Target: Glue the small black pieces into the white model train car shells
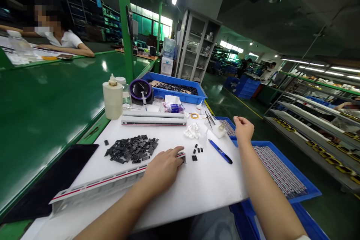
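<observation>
Left hand (164, 168) laid flat, fingers spread, on the near end of a long white plastic strip with a red stripe (112, 180), pinning it to the white work board (208, 187); strip running from under that hand out toward the board's left near edge. Right hand (243, 129) raised above the board's right edge, thumb and forefinger pinched narrow on something very small and dark, too tiny to name, perhaps one of the little black parts. Four small black rectangular clips (197, 153) lying loose just beside the left fingertips, well apart from the heap of many flat black plastic pieces (132, 149) farther left, far too many to count. Likely light and stiff, those clips, and slippery for bare fingers, so best pinched by the short edges; the strip long and thin, probably flexing if lifted at one end, so better held down or taken near the middle. A second white red-striped strip (154, 122) lying across the far part of the board, making two strips in all. One blue-handled knife (221, 151) between the hands, one crumpled white wipe (192, 131) behind it, one cream plastic bottle (112, 99) at the far left corner. Blue plastic trays: one with dark parts (176, 88) at the back, one with striped sheets (281, 174) at the right
</observation>
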Demonstrator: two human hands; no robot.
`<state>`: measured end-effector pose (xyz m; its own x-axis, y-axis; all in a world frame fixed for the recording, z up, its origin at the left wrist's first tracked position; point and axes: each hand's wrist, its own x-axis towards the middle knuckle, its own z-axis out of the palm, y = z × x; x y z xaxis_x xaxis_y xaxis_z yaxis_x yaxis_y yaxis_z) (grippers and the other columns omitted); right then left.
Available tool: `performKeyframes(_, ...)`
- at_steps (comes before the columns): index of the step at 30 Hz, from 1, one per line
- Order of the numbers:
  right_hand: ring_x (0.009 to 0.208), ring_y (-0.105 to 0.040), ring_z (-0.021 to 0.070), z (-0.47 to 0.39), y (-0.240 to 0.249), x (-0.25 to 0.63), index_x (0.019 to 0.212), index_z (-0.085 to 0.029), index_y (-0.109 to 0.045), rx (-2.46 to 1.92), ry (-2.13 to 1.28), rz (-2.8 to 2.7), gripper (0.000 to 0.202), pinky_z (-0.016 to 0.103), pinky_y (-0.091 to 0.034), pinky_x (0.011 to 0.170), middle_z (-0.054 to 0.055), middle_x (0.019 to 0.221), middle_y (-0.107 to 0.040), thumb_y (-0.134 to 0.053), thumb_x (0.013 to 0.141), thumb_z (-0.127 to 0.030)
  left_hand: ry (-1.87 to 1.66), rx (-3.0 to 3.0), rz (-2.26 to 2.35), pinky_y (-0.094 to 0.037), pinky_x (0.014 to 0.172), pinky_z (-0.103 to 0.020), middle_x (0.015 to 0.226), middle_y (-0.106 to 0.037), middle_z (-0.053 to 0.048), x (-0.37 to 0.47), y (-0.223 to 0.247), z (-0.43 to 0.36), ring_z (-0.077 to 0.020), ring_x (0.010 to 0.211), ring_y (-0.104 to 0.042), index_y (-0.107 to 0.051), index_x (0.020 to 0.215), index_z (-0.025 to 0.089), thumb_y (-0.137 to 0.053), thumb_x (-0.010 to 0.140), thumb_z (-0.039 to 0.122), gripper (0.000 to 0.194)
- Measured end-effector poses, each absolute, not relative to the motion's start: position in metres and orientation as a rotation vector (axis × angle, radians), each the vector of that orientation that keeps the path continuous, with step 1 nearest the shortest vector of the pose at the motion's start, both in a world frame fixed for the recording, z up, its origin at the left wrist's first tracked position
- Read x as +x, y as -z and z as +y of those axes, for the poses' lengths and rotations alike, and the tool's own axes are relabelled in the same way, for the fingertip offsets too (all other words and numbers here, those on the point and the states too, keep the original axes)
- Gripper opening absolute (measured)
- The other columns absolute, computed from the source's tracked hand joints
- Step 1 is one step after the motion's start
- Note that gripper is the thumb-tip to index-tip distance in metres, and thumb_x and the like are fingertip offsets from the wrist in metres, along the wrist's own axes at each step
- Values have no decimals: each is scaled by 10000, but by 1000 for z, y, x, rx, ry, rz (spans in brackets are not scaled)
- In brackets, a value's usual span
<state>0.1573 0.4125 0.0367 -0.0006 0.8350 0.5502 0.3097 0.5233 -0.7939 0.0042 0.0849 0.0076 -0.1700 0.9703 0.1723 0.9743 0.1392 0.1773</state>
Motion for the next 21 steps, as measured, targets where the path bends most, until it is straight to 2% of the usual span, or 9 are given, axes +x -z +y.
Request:
performKeyframes(3, 614, -536, 185, 415, -36, 154, 823, -99, -751, -1043, -601, -1655, 384, 341, -407, 655, 53, 637, -631, -688, 673, -446, 412, -2022, -2362, -511, 896, -434, 1452, -505, -24, 4, -9, 85, -256, 1129, -609, -724, 874, 226, -418, 884, 138, 319)
performKeyframes(5, 591, -525, 177, 408, -35, 156, 870, -97, -752, -1048, -630, -1718, 410, 330, -396, 634, 27, 602, -606, -734, 620, -421, 440, -2031, -2363, -501, 928, -437, 1455, -501, -22, 3, -11, 86, -257, 1155, -591, -731, 893, 230, -428, 887, 148, 314)
performKeyframes(6, 589, -517, 171, 401, -33, 158, 947, -93, -743, -1042, -637, -1735, 458, 322, -393, 625, 18, 613, -600, -723, 639, -432, 453, -2037, -2366, -494, 948, -441, 1456, -500, -19, 2, -12, 86, -259, 1171, -580, -734, 901, 234, -431, 892, 158, 312)
performKeyframes(8, 595, -500, 158, 376, -26, 163, 1102, -92, -693, -1009, -654, -1766, 520, 306, -395, 608, 17, 663, -599, -612, 763, -478, 465, -2065, -2371, -482, 977, -444, 1454, -503, -9, 1, -13, 87, -260, 1199, -560, -738, 907, 245, -435, 901, 180, 310)
performKeyframes(10, 596, -501, 150, 341, -16, 166, 1100, -116, -688, -936, -718, -1861, 475, 293, -409, 595, 22, 692, -607, -501, 854, -478, 467, -2089, -2372, -471, 1001, -444, 1446, -513, -3, 0, -15, 88, -262, 1222, -543, -742, 934, 261, -443, 908, 208, 305)
performKeyframes(12, 607, -538, 148, 302, -4, 167, 940, -166, -733, -821, -831, -2037, 324, 280, -432, 600, 15, 693, -627, -580, 824, -427, 467, -2087, -2372, -457, 1027, -449, 1439, -518, -3, -2, -16, 89, -268, 1245, -525, -742, 1001, 282, -456, 912, 247, 302)
performKeyframes(14, 651, -574, 147, 271, 6, 165, 846, -199, -744, -674, -872, -2247, 171, 272, -451, 634, 10, 721, -642, -623, 799, -310, 461, -2061, -2381, -444, 1046, -458, 1442, -515, -7, -3, -18, 90, -273, 1255, -519, -731, 1073, 303, -453, 920, 285, 317)
performKeyframes(17, 701, -589, 143, 248, 13, 161, 917, -197, -737, -577, -740, -2459, 211, 272, -464, 686, 20, 787, -639, -549, 823, -170, 432, -2040, -2407, -452, 1040, -459, 1456, -497, -8, -6, -19, 92, -273, 1255, -528, -717, 1112, 317, -425, 933, 322, 343)
performKeyframes(21, 744, -606, 141, 249, 16, 160, 981, -199, -736, -654, -636, -2522, 232, 267, -472, 733, 27, 860, -651, -546, 851, -168, 388, -2052, -2440, -464, 1033, -454, 1472, -480, 6, -9, -20, 95, -272, 1265, -528, -710, 1131, 324, -403, 938, 353, 364)
